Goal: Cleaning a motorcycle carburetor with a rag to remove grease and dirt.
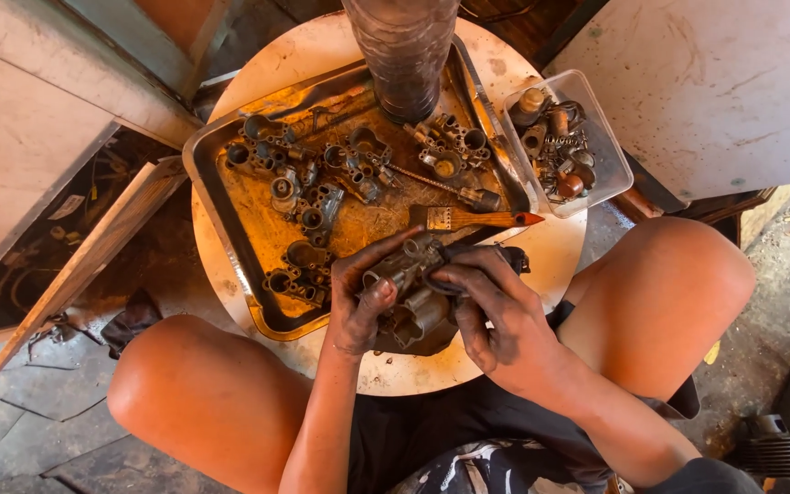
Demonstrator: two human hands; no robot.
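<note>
Both grips on carb body (411,293) over metal tray (230,224).

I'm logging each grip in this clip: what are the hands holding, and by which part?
Both hands hold one grimy metal carburettor body over the tray. The left hand grips its left side; the right hand wraps its top right.

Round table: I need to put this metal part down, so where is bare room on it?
Bare round table shows between the brush and the right knee, and at the near edge below both hands. The metal tray is crowded with parts; the plastic tub is full. Left hand and right hand hold the metal part.
</note>
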